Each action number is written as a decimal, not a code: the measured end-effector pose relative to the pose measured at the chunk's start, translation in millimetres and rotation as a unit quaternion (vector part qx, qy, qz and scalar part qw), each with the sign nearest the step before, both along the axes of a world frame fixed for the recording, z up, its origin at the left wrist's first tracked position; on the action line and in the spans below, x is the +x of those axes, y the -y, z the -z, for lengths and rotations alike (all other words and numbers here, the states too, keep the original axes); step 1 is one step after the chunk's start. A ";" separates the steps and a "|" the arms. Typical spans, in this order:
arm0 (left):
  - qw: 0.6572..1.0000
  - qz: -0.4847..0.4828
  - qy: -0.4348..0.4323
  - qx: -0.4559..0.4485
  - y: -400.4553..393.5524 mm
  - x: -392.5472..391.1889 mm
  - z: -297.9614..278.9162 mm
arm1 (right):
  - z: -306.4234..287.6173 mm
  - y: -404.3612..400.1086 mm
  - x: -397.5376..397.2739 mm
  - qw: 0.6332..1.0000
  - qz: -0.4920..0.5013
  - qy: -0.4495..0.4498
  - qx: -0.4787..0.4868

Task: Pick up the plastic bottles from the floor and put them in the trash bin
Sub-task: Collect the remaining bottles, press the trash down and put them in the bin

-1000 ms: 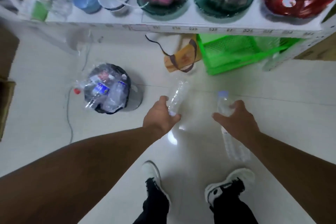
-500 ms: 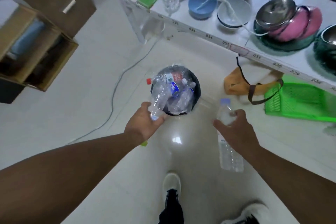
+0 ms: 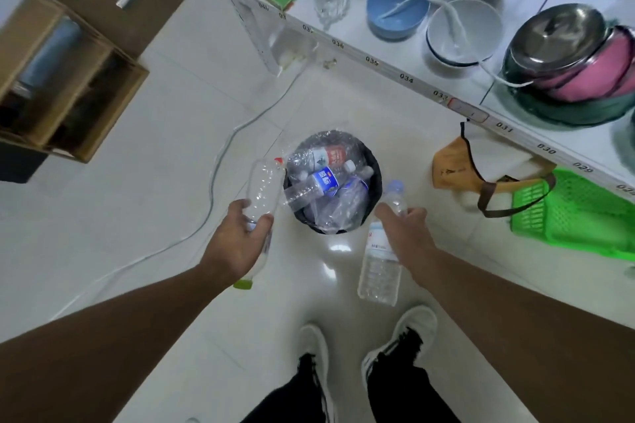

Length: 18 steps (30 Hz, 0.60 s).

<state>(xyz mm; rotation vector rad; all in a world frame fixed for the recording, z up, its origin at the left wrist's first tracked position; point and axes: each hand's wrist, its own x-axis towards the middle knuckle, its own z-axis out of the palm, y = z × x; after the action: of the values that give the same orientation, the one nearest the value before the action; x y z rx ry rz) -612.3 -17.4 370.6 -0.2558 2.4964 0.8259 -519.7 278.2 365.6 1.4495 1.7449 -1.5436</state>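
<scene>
While both hands hover by the bin, the entries stand thus.

Item, left hand (image 3: 240,244): my fingers (image 3: 263,220) wrapped shut round the middle of a clear ribbed bottle (image 3: 263,185), green cap at the low end; its upper end reaches the bin's left rim.

Item, right hand (image 3: 405,233): my fingers closed round the neck of a labelled bottle (image 3: 379,264), blue cap toward the bin, base hanging toward my shoes (image 3: 398,336).

Item, trash bin (image 3: 376,178): black, on the floor (image 3: 137,216) between my hands, near the shelf (image 3: 405,69) edge; already heaped with bottles to the rim.

Step in hand, as I judge: carrying done, dropping not yet done.

Next move calls for: bringing each bottle over the opening and letting go. The heap is high, so I judge a bottle could roll off; place low and centred.
</scene>
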 end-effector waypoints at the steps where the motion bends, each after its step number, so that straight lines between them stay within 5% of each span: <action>1: 1.000 0.002 0.000 0.005 -8.6 -5.5 -0.8 | -2.7 -4.9 -5.7 1.000 -0.002 0.000 -0.001; 13: 0.975 0.221 -0.004 -0.029 -65.3 -112.4 52.4 | 37.4 3.1 -64.9 0.998 0.053 0.022 0.009; 18: 0.907 0.413 -0.041 -0.076 -75.9 -139.7 116.9 | 104.4 47.5 -97.0 0.994 0.069 0.034 0.074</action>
<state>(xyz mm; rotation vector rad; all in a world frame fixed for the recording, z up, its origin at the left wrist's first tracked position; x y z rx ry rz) -752.0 58.5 253.7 0.7600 2.3893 0.2832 -616.7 230.7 261.2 1.7074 1.7851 -1.4380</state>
